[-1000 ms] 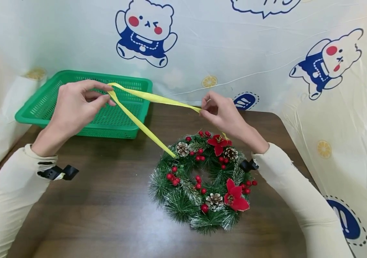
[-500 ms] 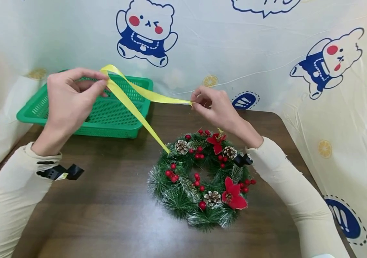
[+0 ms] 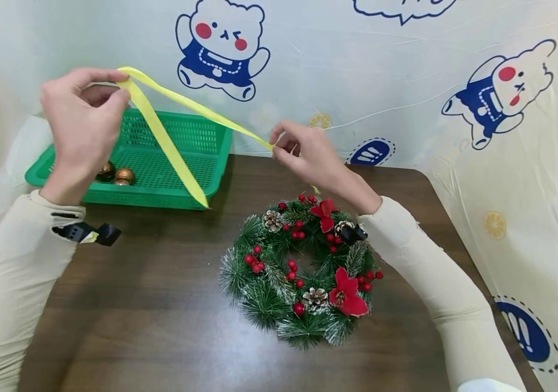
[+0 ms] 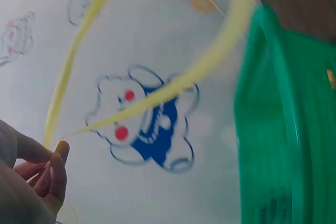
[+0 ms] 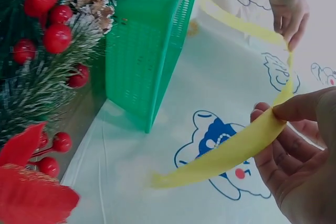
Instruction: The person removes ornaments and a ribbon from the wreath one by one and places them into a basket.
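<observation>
A yellow ribbon [image 3: 167, 142] stretches between my two hands in the air. My left hand [image 3: 82, 120] pinches it between thumb and fingertips, high over the green basket. From that pinch one loose end hangs down in front of the basket's near side. My right hand [image 3: 315, 157] pinches the ribbon farther right, lower, above the back of the wreath. In the right wrist view a tail of ribbon [image 5: 220, 161] hangs from the right fingers. Below lies a green wreath [image 3: 261, 305] with red berries, pine cones and red flowers.
The green basket [image 3: 161, 199] stands at the back left of the brown table [image 3: 161, 316]. Several bronze-coloured balls [image 3: 124, 175] lie in it, partly hidden by the left hand. A patterned sheet [image 3: 318, 60] hangs behind and at the sides.
The left hand has moved up and left, drawing the ribbon along. Its left loose end has lifted off the wreath and swung over the basket. The right hand has shifted left and slightly up.
</observation>
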The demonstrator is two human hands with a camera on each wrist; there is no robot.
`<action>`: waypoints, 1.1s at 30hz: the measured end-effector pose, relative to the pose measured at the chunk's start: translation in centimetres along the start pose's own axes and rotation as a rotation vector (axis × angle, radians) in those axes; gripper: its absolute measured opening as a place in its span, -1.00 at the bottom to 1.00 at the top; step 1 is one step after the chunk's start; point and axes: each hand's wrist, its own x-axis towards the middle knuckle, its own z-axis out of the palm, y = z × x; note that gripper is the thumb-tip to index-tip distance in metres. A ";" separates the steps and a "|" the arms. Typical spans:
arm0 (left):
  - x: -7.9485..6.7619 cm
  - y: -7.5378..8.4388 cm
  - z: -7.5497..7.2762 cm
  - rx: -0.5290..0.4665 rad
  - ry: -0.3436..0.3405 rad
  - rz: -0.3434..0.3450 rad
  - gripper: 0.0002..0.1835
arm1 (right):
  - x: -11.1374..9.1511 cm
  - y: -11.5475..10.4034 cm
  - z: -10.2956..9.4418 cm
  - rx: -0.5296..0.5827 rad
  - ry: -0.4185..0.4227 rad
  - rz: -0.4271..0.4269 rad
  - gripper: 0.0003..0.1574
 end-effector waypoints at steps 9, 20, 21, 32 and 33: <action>3.1 -4.4 -2.1 0.121 0.022 -0.101 -0.70 | 2.2 0.2 1.6 -0.027 -0.133 0.021 -0.87; 4.9 -6.4 -3.6 0.169 -0.095 -0.194 -0.50 | 6.2 -0.2 4.6 -0.078 -0.194 0.099 -0.66; 5.1 -6.7 -3.6 0.173 -0.104 -0.206 -0.48 | 6.6 -0.2 5.0 -0.072 -0.202 0.110 -0.65; 5.8 -11.3 -5.5 0.339 -0.295 -0.355 -0.54 | 10.6 0.5 10.2 0.033 -0.169 0.249 -0.48; 5.7 -11.8 -5.7 0.370 -0.342 -0.358 -0.56 | 10.7 0.7 10.8 0.030 -0.171 0.263 -0.46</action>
